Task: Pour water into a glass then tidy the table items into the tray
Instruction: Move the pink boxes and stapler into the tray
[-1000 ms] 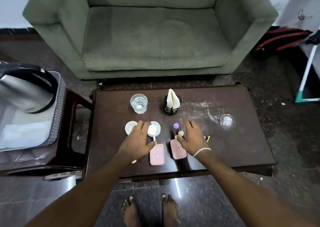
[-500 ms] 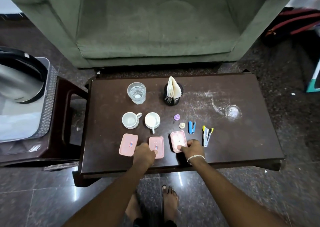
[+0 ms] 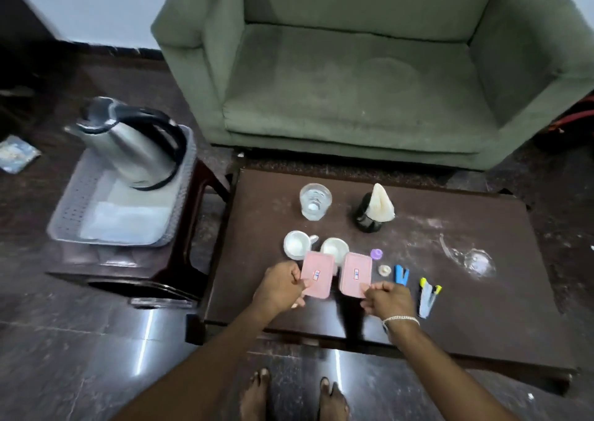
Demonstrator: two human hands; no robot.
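Note:
My left hand [image 3: 279, 289] grips the near edge of a pink lidded box [image 3: 316, 274] and holds it raised above the dark table [image 3: 482, 308]. Beside it, a second pink box [image 3: 355, 274] is lifted the same way by my right hand [image 3: 387, 300]. Behind the boxes stand two white cups [image 3: 296, 243] [image 3: 334, 247]. A glass of water [image 3: 315, 200] sits at the table's back. The grey tray [image 3: 77, 214] rests on a side table to the left, with a steel kettle [image 3: 135, 144] inside it.
A black napkin holder [image 3: 374, 210] stands right of the glass. A purple cap [image 3: 376, 254], a small cream piece [image 3: 384, 270], a blue clip [image 3: 401, 274] and a grey-yellow stapler [image 3: 428, 296] lie to the right. A clear glassy thing [image 3: 475, 261] lies further right. Green sofa [image 3: 353, 83] behind.
Both hands drew back from the cups to the pink boxes, closed on one each and lifted them. The view swung left, bringing the tray and kettle fully into sight.

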